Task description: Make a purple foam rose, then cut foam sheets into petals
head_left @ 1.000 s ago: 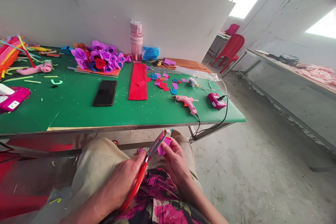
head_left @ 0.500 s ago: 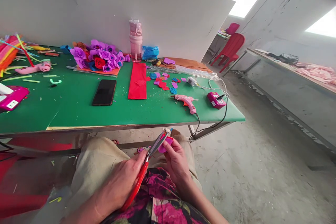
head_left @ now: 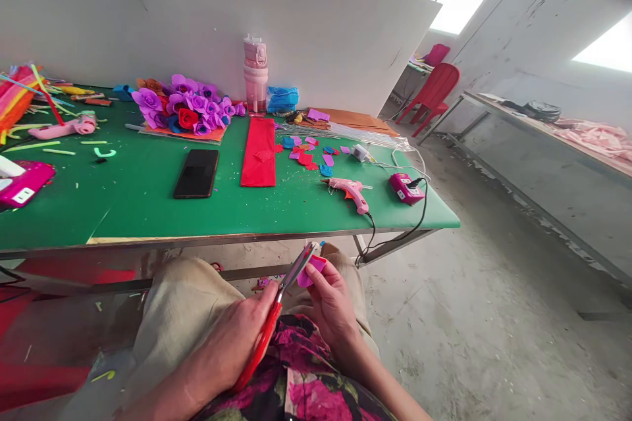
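My left hand (head_left: 239, 329) is closed around the red handles of a pair of scissors (head_left: 264, 345). Their metal blades point up and away over my lap, alongside a small purple paper piece (head_left: 307, 275). That piece is pinched between the thumb and fingers of my right hand (head_left: 332, 299), with a bit of red showing at its upper edge. Whether the blades bite into the paper is hard to make out. Both hands are just below the front edge of the green table (head_left: 276, 214).
On the table are a pink glue gun (head_left: 348, 191), a black phone (head_left: 196, 173), a red paper strip (head_left: 258, 158), scattered paper cuttings (head_left: 303, 156) and purple and red paper flowers (head_left: 190, 105). A pink bottle (head_left: 255, 82) stands behind. A magenta power block (head_left: 407, 188) trails cables at right.
The scissor blades appear slightly closer together than before. Both hands stay in nearly the same place, and the things on the table have not moved.
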`<state>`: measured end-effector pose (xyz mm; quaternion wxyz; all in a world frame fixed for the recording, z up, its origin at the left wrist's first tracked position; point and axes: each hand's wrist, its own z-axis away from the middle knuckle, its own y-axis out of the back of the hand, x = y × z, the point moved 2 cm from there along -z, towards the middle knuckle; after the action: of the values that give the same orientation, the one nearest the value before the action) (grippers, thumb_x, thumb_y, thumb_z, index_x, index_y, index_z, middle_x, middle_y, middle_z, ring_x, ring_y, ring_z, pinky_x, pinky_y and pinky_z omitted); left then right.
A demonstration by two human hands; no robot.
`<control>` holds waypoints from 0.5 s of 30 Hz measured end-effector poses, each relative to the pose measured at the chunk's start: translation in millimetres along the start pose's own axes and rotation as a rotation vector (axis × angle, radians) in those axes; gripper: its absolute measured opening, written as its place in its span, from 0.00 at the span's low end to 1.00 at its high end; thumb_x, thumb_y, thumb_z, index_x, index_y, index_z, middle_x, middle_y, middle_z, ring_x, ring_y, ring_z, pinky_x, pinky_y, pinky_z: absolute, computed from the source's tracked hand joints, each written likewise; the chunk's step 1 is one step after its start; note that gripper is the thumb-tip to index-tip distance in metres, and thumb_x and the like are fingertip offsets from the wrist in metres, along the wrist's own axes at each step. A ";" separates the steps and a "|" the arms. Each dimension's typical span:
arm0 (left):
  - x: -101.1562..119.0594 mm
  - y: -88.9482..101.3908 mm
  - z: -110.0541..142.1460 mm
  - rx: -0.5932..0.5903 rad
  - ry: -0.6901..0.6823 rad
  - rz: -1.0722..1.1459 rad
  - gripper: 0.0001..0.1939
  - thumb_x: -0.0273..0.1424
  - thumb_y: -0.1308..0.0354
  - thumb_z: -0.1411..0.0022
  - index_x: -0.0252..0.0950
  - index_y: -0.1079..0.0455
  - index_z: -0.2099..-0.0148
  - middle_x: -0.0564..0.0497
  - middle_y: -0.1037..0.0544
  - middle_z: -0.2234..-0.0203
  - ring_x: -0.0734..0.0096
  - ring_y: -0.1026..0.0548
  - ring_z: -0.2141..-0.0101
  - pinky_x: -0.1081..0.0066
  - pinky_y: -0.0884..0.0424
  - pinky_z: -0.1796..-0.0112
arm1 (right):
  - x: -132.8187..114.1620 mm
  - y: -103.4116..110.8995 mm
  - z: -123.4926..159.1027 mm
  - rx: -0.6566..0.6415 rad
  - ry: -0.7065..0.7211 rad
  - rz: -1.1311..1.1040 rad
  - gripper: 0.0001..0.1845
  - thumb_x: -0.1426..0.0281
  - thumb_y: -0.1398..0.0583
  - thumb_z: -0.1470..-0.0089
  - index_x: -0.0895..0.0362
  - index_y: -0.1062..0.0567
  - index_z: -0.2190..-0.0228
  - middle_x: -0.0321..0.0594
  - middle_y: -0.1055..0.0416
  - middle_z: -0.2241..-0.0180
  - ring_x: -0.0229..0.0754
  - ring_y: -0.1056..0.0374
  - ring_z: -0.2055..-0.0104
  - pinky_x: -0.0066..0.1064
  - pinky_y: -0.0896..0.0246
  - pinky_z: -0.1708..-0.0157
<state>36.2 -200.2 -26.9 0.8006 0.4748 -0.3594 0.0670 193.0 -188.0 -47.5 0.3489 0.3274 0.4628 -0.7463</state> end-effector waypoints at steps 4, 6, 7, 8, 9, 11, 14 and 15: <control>-3.0 -3.3 -0.4 0.017 -0.004 0.014 0.11 0.29 0.58 0.35 0.40 0.44 0.51 0.52 0.26 0.76 0.67 0.27 0.76 0.72 0.47 0.77 | -0.7 -1.0 0.0 -0.001 -0.012 -0.029 0.12 0.62 0.31 0.60 0.56 0.23 0.73 0.34 0.29 0.75 0.35 0.39 0.74 0.26 0.42 0.72; -2.9 -3.3 -0.1 0.009 0.002 0.023 0.11 0.29 0.58 0.35 0.39 0.44 0.51 0.53 0.26 0.77 0.67 0.28 0.77 0.72 0.48 0.77 | -0.6 -1.0 -0.1 -0.007 -0.018 -0.037 0.12 0.63 0.31 0.59 0.56 0.23 0.73 0.34 0.29 0.76 0.34 0.39 0.75 0.25 0.42 0.72; -2.3 -2.8 0.0 0.003 0.006 0.029 0.11 0.29 0.58 0.35 0.39 0.43 0.51 0.53 0.27 0.78 0.68 0.29 0.78 0.72 0.48 0.77 | -0.5 -0.8 -0.2 -0.009 -0.019 -0.039 0.11 0.63 0.31 0.59 0.56 0.23 0.73 0.34 0.29 0.76 0.34 0.39 0.75 0.25 0.43 0.72; -1.4 -2.1 -0.1 -0.001 0.008 0.037 0.10 0.29 0.58 0.35 0.39 0.43 0.52 0.53 0.27 0.78 0.68 0.29 0.78 0.72 0.48 0.78 | -0.2 -0.7 -0.3 -0.011 -0.019 -0.040 0.11 0.63 0.31 0.59 0.56 0.23 0.74 0.34 0.29 0.76 0.34 0.39 0.75 0.25 0.43 0.72; -0.3 -1.5 -0.4 -0.003 0.011 0.050 0.10 0.30 0.58 0.35 0.39 0.43 0.52 0.53 0.27 0.78 0.68 0.29 0.78 0.73 0.48 0.78 | 0.1 -0.5 -0.3 -0.012 -0.019 -0.041 0.11 0.63 0.31 0.59 0.56 0.23 0.74 0.34 0.29 0.76 0.34 0.39 0.75 0.25 0.43 0.72; 1.7 -0.8 -1.1 -0.004 0.022 0.087 0.10 0.30 0.59 0.35 0.39 0.43 0.52 0.54 0.28 0.79 0.69 0.30 0.79 0.73 0.48 0.78 | 0.7 -0.3 -0.6 -0.017 -0.018 -0.043 0.11 0.63 0.31 0.59 0.56 0.23 0.74 0.34 0.29 0.76 0.34 0.39 0.75 0.25 0.43 0.73; 2.8 -2.3 -1.5 0.000 0.040 0.162 0.09 0.31 0.59 0.34 0.38 0.42 0.53 0.54 0.29 0.80 0.70 0.31 0.80 0.74 0.46 0.78 | 0.9 0.2 -0.9 -0.016 -0.015 -0.023 0.12 0.62 0.31 0.59 0.56 0.23 0.73 0.34 0.29 0.76 0.34 0.39 0.75 0.25 0.43 0.73; 2.4 -3.0 -1.0 -0.001 0.039 0.194 0.09 0.32 0.59 0.34 0.38 0.41 0.54 0.54 0.29 0.80 0.70 0.31 0.80 0.74 0.45 0.78 | 0.6 0.5 -1.0 -0.015 -0.012 -0.014 0.12 0.62 0.31 0.59 0.56 0.23 0.73 0.34 0.29 0.75 0.35 0.39 0.75 0.26 0.43 0.72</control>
<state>39.9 -201.6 -27.8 0.7973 0.4360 -0.3880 0.1536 193.2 -187.4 -48.6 0.3488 0.3171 0.4685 -0.7472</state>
